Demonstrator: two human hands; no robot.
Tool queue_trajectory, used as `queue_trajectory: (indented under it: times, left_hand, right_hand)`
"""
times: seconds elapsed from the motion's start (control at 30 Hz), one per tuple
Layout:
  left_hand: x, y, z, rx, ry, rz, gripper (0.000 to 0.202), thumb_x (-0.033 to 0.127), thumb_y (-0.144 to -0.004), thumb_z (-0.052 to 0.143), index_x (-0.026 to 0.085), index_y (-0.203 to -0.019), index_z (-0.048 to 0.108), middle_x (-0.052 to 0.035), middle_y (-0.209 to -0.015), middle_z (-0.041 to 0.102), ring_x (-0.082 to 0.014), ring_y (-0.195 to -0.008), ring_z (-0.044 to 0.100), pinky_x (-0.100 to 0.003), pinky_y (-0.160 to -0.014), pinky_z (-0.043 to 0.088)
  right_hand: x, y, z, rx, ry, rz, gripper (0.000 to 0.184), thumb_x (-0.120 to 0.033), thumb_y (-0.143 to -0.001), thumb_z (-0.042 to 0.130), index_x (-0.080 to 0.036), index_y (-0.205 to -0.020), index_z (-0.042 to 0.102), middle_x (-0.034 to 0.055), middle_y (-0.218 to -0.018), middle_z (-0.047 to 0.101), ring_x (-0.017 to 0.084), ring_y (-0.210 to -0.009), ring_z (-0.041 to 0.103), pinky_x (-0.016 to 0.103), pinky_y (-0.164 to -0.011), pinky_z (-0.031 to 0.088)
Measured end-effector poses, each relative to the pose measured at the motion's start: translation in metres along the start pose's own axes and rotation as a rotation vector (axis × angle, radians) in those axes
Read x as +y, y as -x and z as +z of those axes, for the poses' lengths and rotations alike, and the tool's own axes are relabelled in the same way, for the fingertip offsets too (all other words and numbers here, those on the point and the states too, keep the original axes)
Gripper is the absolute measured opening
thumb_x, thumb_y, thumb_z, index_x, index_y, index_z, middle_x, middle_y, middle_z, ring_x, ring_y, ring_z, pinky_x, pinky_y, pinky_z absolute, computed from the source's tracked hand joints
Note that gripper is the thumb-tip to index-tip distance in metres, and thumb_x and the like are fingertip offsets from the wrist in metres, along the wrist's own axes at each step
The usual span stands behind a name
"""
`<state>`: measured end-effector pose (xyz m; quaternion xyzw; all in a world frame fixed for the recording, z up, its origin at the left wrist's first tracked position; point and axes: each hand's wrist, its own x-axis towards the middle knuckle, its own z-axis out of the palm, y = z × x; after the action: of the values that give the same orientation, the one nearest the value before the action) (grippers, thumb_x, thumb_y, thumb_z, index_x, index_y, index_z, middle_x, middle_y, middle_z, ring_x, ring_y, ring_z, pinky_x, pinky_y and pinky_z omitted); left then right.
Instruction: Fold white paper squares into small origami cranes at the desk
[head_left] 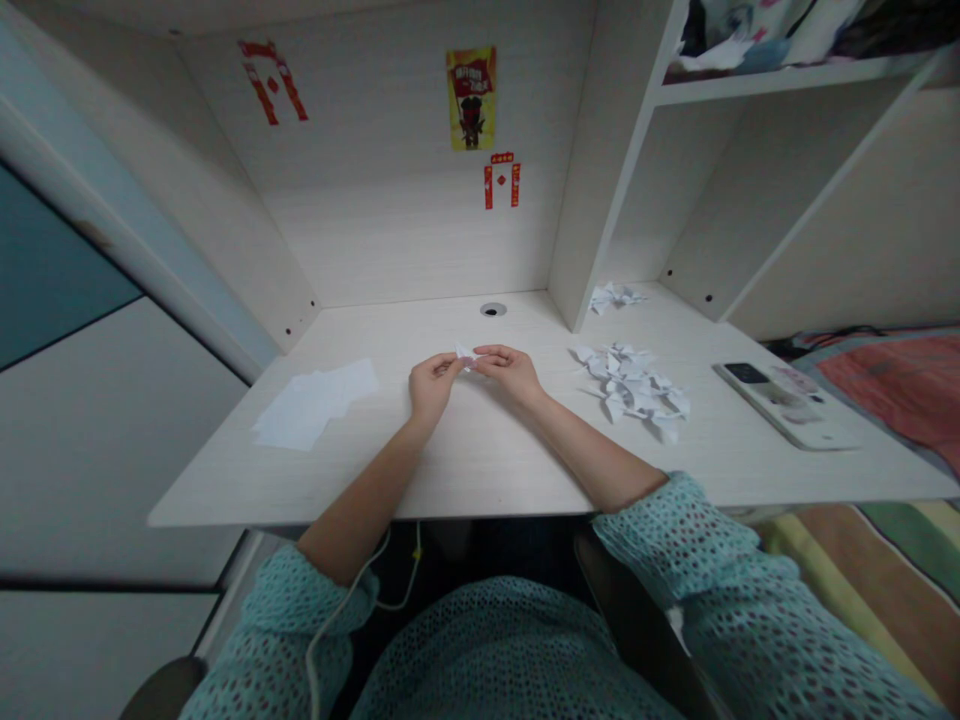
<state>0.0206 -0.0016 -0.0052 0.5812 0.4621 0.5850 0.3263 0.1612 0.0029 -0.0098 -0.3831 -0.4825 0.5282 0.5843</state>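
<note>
A small folded piece of white paper (466,355) is pinched between both my hands over the middle of the pale wooden desk (487,450). My left hand (431,385) grips its left side with curled fingers. My right hand (510,368) grips its right side with fingertips pressed together. To my right lies a heap of several finished folded white paper shapes (630,390). A loose stack of flat white paper sheets (315,405) rests on the desk at my left.
A white phone (784,402) lies at the desk's right. More folded paper (613,296) sits in the shelf cubby at the back right. A cable hole (493,309) is at the rear. Side panels wall the desk; a bed with coloured covers (892,390) is on the right.
</note>
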Motion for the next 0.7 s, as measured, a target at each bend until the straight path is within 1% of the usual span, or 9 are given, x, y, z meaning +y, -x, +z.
queue_trajectory:
  times: [0.17, 0.23, 0.33, 0.4, 0.47, 0.57, 0.7]
  left_hand:
    - [0.0033, 0.0002, 0.0007, -0.008, 0.074, -0.085, 0.020, 0.034, -0.066, 0.069, 0.016, -0.075, 0.072, -0.0057, -0.081, 0.071, -0.0175, -0.076, 0.063, -0.029, -0.075, 0.047]
    - [0.0040, 0.0009, 0.0017, 0.004, 0.104, -0.113, 0.022, 0.035, -0.067, 0.068, 0.016, -0.076, 0.072, -0.0061, -0.083, 0.071, -0.0175, -0.078, 0.063, -0.029, -0.076, 0.046]
    - [0.0038, 0.0019, 0.0032, 0.032, 0.150, -0.165, 0.024, 0.036, -0.067, 0.069, 0.016, -0.080, 0.071, -0.0064, -0.086, 0.071, -0.0170, -0.079, 0.063, -0.028, -0.075, 0.046]
    - [0.0033, 0.0021, 0.0038, 0.040, 0.173, -0.191, 0.025, 0.037, -0.066, 0.070, 0.016, -0.081, 0.071, -0.0067, -0.086, 0.071, -0.0167, -0.079, 0.063, -0.028, -0.074, 0.046]
    - [0.0026, 0.0020, 0.0039, 0.036, 0.189, -0.188, 0.025, 0.037, -0.066, 0.070, 0.016, -0.080, 0.070, -0.0070, -0.085, 0.071, -0.0168, -0.079, 0.063, -0.028, -0.074, 0.046]
    - [0.0016, 0.0012, 0.0038, 0.026, 0.195, -0.146, 0.025, 0.037, -0.065, 0.071, 0.015, -0.077, 0.070, -0.0072, -0.083, 0.071, -0.0171, -0.078, 0.063, -0.029, -0.076, 0.047]
    - [0.0018, 0.0011, 0.0044, 0.043, 0.173, -0.112, 0.026, 0.038, -0.065, 0.071, 0.015, -0.077, 0.070, -0.0069, -0.082, 0.071, -0.0176, -0.078, 0.064, -0.029, -0.076, 0.047]
  right_hand:
    - [0.0011, -0.0010, 0.0014, 0.015, 0.008, -0.025, 0.042, -0.038, -0.052, 0.078, -0.017, -0.087, 0.069, 0.0039, -0.074, 0.070, 0.014, -0.067, 0.062, 0.027, -0.068, 0.046]
    - [0.0024, -0.0004, 0.0025, 0.003, 0.033, 0.001, 0.040, -0.040, -0.055, 0.076, -0.017, -0.088, 0.070, 0.0049, -0.079, 0.071, 0.015, -0.071, 0.062, 0.026, -0.064, 0.045]
    - [0.0036, 0.0015, 0.0038, -0.009, 0.098, 0.067, 0.035, -0.044, -0.059, 0.072, -0.017, -0.082, 0.072, 0.0063, -0.082, 0.072, 0.015, -0.071, 0.061, 0.024, -0.058, 0.042]
    - [0.0033, 0.0030, 0.0046, -0.009, 0.125, 0.077, 0.033, -0.045, -0.060, 0.071, -0.017, -0.077, 0.072, 0.0067, -0.081, 0.072, 0.015, -0.070, 0.060, 0.025, -0.058, 0.041]
    - [0.0023, 0.0042, 0.0053, -0.005, 0.136, 0.057, 0.031, -0.043, -0.059, 0.072, -0.016, -0.074, 0.072, 0.0071, -0.079, 0.072, 0.016, -0.071, 0.061, 0.026, -0.060, 0.042]
    - [0.0002, 0.0050, 0.0061, 0.005, 0.142, 0.024, 0.029, -0.041, -0.058, 0.074, -0.016, -0.072, 0.072, 0.0074, -0.078, 0.072, 0.018, -0.074, 0.063, 0.027, -0.064, 0.044]
    - [-0.0005, 0.0040, 0.0059, 0.002, 0.123, 0.016, 0.027, -0.040, -0.056, 0.075, -0.017, -0.069, 0.072, 0.0064, -0.073, 0.072, 0.017, -0.071, 0.062, 0.029, -0.067, 0.045]
